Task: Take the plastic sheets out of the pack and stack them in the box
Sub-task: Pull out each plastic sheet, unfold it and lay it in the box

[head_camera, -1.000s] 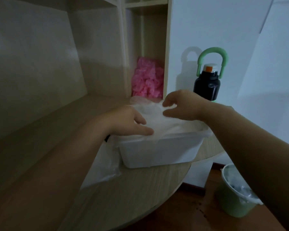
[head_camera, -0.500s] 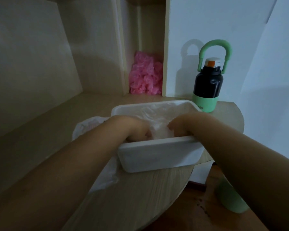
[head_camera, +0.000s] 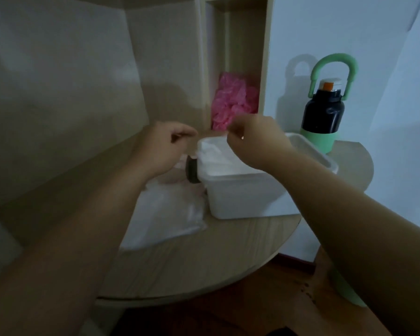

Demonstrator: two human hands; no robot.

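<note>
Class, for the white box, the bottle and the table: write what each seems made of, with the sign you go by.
White box: probably plastic, matte; smooth moulded walls, rolled rim. Bottle: dark glossy body, coated metal or plastic, catching highlights; green base and handle look like matte rubber or silicone. Table: wood or laminate; pale grain lines.

The box (head_camera: 252,197) is plain white. The plastic sheets (head_camera: 216,157) are a milky, half-clear white, and the pack (head_camera: 165,214) has the same pale, see-through white. A small round object (head_camera: 192,171) is black. The bottle (head_camera: 323,112) has a black body, a mint green base and handle, and an orange and white cap. The crumpled material (head_camera: 233,103) is bright pink. The table (head_camera: 204,260) is light beige wood with a fine grain. The wall (head_camera: 349,32) is white, the floor (head_camera: 252,316) reddish brown.
</note>
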